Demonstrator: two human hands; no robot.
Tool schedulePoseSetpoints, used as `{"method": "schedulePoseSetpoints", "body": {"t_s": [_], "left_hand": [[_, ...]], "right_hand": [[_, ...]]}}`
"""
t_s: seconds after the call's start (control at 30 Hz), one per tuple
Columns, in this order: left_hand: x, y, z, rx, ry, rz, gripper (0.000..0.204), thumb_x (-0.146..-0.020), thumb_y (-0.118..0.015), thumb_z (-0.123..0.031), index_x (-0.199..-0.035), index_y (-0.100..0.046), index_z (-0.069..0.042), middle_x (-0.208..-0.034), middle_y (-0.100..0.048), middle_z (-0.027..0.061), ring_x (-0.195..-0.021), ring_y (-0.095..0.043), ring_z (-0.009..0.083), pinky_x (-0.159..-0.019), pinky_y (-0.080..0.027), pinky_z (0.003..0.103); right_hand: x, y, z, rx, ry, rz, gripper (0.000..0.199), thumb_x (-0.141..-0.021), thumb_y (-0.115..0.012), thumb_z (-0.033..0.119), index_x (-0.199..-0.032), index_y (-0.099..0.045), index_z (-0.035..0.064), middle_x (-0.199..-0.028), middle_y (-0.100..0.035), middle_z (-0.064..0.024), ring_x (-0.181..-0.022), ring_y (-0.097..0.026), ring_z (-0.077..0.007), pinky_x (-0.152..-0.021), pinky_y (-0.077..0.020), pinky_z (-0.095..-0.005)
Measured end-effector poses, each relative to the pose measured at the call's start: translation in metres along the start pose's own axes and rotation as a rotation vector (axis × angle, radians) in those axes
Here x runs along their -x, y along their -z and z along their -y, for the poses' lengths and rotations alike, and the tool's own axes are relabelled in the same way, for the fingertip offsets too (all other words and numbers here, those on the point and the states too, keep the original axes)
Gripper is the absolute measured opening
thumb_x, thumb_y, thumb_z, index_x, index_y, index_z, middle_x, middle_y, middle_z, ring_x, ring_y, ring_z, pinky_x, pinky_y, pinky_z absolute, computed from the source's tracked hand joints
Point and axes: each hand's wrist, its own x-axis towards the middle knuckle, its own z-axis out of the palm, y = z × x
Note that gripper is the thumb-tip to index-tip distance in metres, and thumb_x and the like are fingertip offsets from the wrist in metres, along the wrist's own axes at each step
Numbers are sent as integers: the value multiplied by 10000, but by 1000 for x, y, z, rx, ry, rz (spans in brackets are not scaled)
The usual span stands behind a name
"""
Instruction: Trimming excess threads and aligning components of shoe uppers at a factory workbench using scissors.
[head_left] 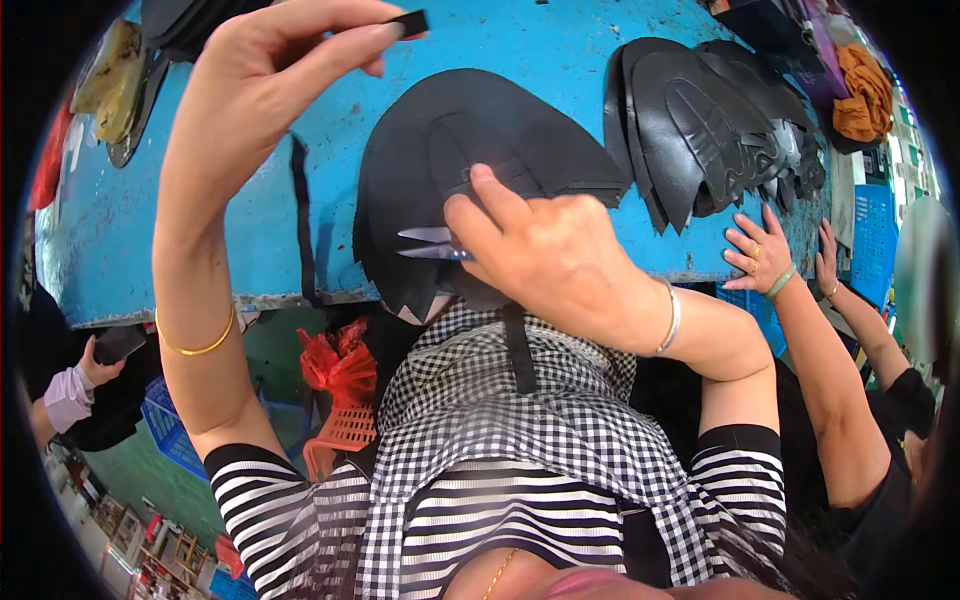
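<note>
Surface: a worn blue table [560, 60] with a chipped front edge, seen from above and close.
Left hand: the left hand [270, 70] is raised over the table, thumb and forefinger pressed together on a small black strip [408, 22].
Right hand: the right hand [545, 250] rests on a black shoe piece [450, 150] at the table's near edge, fingers curled around small scissors [430, 243] whose silver blades stick out to the left, slightly parted.
Shoe piece: flat, dark, rounded at the top, hanging partly over the table edge toward the checked apron [500, 420].
Stack: more black shoe pieces [700, 120] lie fanned to the right on the table.
Neighbour: another person's hands [760, 255] touch the table edge at the right.
Below: a red bag [335, 365] beside an orange basket [345, 430].
</note>
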Motion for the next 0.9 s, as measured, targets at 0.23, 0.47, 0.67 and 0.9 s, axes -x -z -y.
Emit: {"method": "schedulePoseSetpoints", "body": {"t_s": [0.23, 0.47, 0.67, 0.9], "left_hand": [[1, 10, -32, 194, 205, -62, 77, -884, -695, -90, -914, -679, -21, -784, -640, -17, -679, -524, 23, -590, -385, 192], [11, -2, -15, 285, 214, 98, 72, -827, -708, -29, -794, -648, -6, -738, -600, -22, -673, -536, 40, -601, -397, 194], [0, -10, -20, 98, 120, 262, 150, -809, -748, -108, -758, -633, -28, -719, -577, -34, -669, -481, 38, -593, -360, 211], [-20, -41, -18, 74, -2, 628, 137, -764, -765, -112, -789, -697, 4, -756, -666, 58, -713, -611, 148, -690, -478, 271]], "right_hand": [[13, 18, -62, -903, -624, -445, 246, -856, -698, 234, -916, -622, 8, -743, -658, -105, -617, -617, -186, -603, -490, -331], [122, 47, -140, -1164, -1276, -770, 191, -980, -606, 302, -1058, -600, 128, -795, -590, 58, -519, -454, -10, -414, -285, -192], [180, 68, -230, -1721, -779, -1118, 186, -1046, -474, 254, -1057, -546, 84, -720, -465, 25, -481, -302, -66, -448, -262, -225], [76, 34, -97, -1118, -688, -235, 154, -1013, -510, 105, -1157, -502, 52, -743, -578, -3, -603, -465, -26, -532, -353, -179]]}}
